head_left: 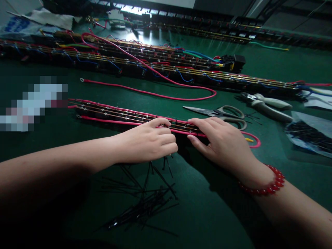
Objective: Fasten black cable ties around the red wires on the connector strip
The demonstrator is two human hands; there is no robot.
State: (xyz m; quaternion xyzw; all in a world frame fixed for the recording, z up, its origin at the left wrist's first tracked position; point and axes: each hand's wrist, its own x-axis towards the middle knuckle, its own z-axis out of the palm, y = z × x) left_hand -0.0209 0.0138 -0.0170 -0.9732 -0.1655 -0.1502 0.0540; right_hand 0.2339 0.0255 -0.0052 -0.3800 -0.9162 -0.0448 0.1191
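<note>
A long narrow black strip with metal rails, solder joints and black ties lies across the green table. A red cable with a ring terminal runs along its near side and loops at the right end. My left hand is closed at the strip's near edge, with its index finger over the red cable; what its curled fingers hold is hidden. My right hand, wearing a red bead bracelet, grips the strip's right part between thumb and fingers. Loose black cable ties lie in front.
Scissors lie just behind my right hand. Cutting pliers and a plastic bag of black ties are at the right. Farther back are longer wired strips and a loose red cable. A blurred-out patch covers the left.
</note>
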